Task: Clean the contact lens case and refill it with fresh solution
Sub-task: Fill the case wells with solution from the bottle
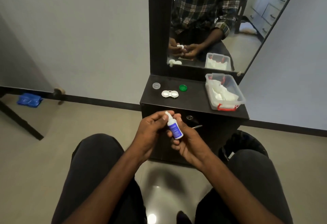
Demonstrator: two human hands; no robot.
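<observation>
You grip the bottle [174, 128], white with a blue label, in your right hand [190, 139]; left hand [152, 130] pinches its tip.
Case [169, 94] lies open at 12 o'clock; tub [238, 89] holds white tissues.

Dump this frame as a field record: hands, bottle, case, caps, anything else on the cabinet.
left hand: fingers on the bottle's white tip
right hand: grips the bottle body
small white solution bottle with blue label: held tilted, in front of the cabinet
white twin-well contact lens case: open, on black cabinet top
clear round cap: left of case
green round cap: right of case
clear plastic box with red latch: right end, white contents
</observation>
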